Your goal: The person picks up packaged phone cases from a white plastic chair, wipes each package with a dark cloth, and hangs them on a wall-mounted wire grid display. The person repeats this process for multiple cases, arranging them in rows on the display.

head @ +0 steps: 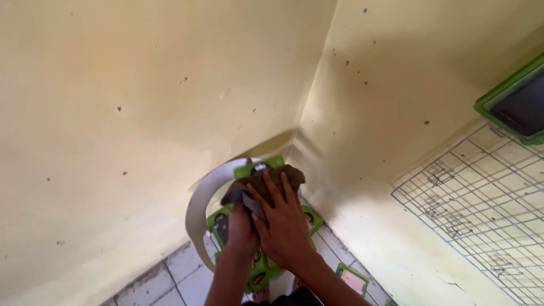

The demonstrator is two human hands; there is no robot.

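A dark brown cloth (266,180) lies bunched on top of a green and white plastic object (266,266) standing in the room's corner. My right hand (283,224) rests flat on the cloth with its fingers spread, pressing it down. Just left of it and partly beneath it is my left hand (240,222). It is curled at the object's top, with its fingers hidden under the cloth and the right hand. A white curved band (195,212) arcs around the left side of the object.
Two pale yellow walls meet at the corner (300,141). A white wire grid (481,198) leans on the right wall below a green-framed dark panel (518,102). A small green-framed pink card (352,279) lies on the tiled floor (181,275).
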